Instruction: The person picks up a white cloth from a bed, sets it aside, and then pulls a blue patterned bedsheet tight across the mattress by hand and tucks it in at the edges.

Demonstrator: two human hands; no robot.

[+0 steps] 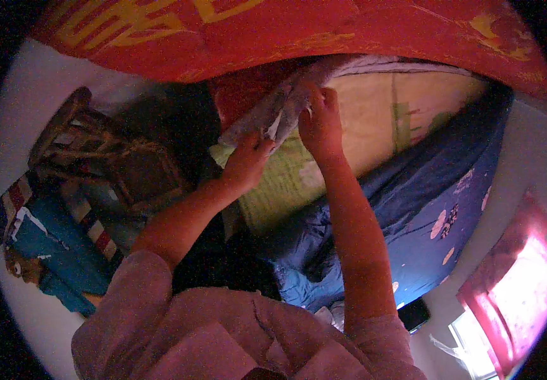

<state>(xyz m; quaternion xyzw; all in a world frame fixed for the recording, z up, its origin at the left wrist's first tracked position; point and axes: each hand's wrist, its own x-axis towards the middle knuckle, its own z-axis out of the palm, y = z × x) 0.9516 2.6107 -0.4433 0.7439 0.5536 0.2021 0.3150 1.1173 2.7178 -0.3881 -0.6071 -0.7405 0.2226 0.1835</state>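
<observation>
My left hand (pixel 249 160) pinches the near end of a pale greyish cloth (pixel 285 102) bunched along the bed. Farther along, my right hand (pixel 322 126) grips the same cloth, its fingers curled in. Under and beside them lies a yellow-green printed bed surface (pixel 363 118), which could be a sheet or a mattress cover. A dark blue quilt or sheet (pixel 425 213) with pale leaf prints covers the side to my right. Red fabric (pixel 273 38) with yellow patterns hangs across the top of the view, and some red shows behind the cloth. Dim light blurs the fingertips.
A dark wooden chair or stool frame (pixel 147 173) stands to the left. Near it is a teal item (pixel 50 242) with striped edging and a cartoon figure. A pink curtain (pixel 515 280) hangs by a bright window at lower right. A dark screen (pixel 413 316) shows beyond the bed.
</observation>
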